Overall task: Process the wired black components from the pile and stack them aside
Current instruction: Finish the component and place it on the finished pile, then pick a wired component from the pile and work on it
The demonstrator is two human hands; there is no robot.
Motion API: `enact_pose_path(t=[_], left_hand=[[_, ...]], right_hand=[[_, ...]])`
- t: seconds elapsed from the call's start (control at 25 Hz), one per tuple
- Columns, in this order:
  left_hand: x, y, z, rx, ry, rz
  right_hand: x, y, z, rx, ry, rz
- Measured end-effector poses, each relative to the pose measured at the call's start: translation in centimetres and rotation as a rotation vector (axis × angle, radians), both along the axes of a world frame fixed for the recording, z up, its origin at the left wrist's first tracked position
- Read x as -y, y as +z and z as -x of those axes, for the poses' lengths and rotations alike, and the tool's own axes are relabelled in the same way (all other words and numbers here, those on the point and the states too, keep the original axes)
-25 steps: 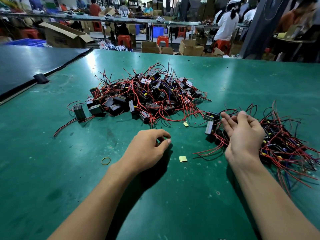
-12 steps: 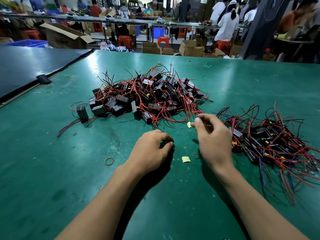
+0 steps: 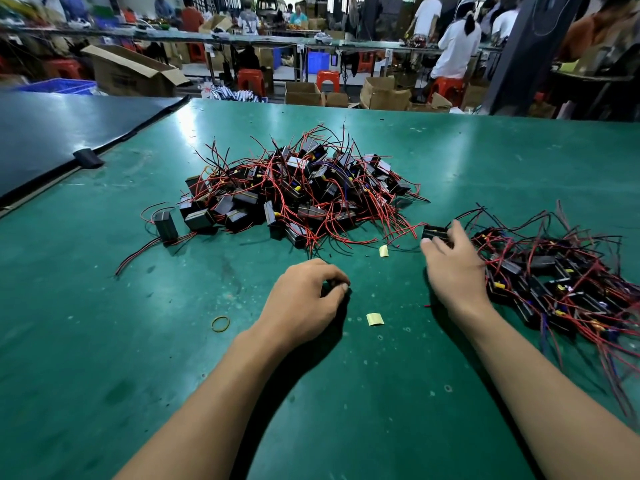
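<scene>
The right hand (image 3: 453, 271) has shifted to the right since half a second ago, when its fingertips were beside the small yellow scrap (image 3: 383, 251) at the near edge of the pile. Now it lies palm down at the left edge of the side heap (image 3: 561, 278), with thumb and fingers curled round one black component (image 3: 433, 232). The left hand (image 3: 304, 299) has kept its place on the desk (image 3: 104, 341), its fingers curled and the thumb tip against the forefinger. Whether it pinches anything cannot be told.

The held component sits just beyond the right hand's knuckles, between the main pile (image 3: 304, 192) and the side heap, and well apart from the left hand. The pile lies beyond both hands, ahead of the left one. The side heap spreads from the right wrist outward to the right.

The component is a small black rectangular block with thin red and black wires trailing from it. The pile and the heap are tangles of the same blocks, some with yellow tips showing.

A second yellow scrap (image 3: 375, 319) lies between the forearms, and a rubber band (image 3: 221, 323) lies left of the left wrist.
</scene>
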State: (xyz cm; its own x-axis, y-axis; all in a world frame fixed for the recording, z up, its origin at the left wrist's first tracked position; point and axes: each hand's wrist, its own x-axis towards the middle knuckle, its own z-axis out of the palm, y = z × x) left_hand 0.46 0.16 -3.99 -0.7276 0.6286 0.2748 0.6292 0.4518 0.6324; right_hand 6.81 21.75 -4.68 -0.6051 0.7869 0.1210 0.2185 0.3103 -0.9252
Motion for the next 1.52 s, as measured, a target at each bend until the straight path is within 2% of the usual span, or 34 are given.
enact_pose_path(t=[0.16, 0.28, 0.4, 0.52, 0.72, 0.88, 1.16, 1.28, 1.36, 1.44, 1.52], left_hand=[[-0.1, -0.1, 0.0, -0.015, 0.004, 0.009], [-0.1, -0.2, -0.1, -0.015, 0.007, 0.012], [-0.2, -0.2, -0.1, -0.019, 0.009, 0.013], [-0.3, -0.3, -0.1, -0.026, 0.010, 0.016], [-0.2, -0.3, -0.1, -0.022, 0.011, 0.008], [-0.2, -0.3, 0.0, -0.016, 0.011, 0.005], [-0.2, -0.4, 0.2, 0.003, 0.023, 0.007], [-0.3, -0.5, 0.5, -0.005, 0.053, 0.002], [-0.3, -0.5, 0.8, 0.021, 0.108, -0.065], [-0.4, -0.3, 1.1, 0.072, 0.180, -0.162], [-0.4, -0.2, 1.5, 0.094, 0.259, -0.240]], right_hand=[[-1.9, 0.2, -1.3, -0.006, -0.046, -0.027], [-1.8, 0.6, -1.7, 0.037, -0.055, -0.187], [0.3, 0.7, -1.1, 0.029, 0.072, -0.281], [2.2, 0.7, 0.8, 0.132, 0.156, -0.307], [1.5, 1.2, 3.4, 0.284, 0.142, -0.207], [-0.7, 1.8, 3.7, 0.351, -0.022, -0.105], [-0.3, 1.5, 2.7, 0.228, -0.120, 0.077], [1.6, 1.8, 2.4, 0.239, -0.131, -0.031], [3.6, 1.7, 2.4, 0.172, -0.111, -0.161], [6.0, 1.6, 2.6, 0.058, 0.008, -0.338], [8.0, 0.9, 3.6, 0.034, 0.221, -0.445]])
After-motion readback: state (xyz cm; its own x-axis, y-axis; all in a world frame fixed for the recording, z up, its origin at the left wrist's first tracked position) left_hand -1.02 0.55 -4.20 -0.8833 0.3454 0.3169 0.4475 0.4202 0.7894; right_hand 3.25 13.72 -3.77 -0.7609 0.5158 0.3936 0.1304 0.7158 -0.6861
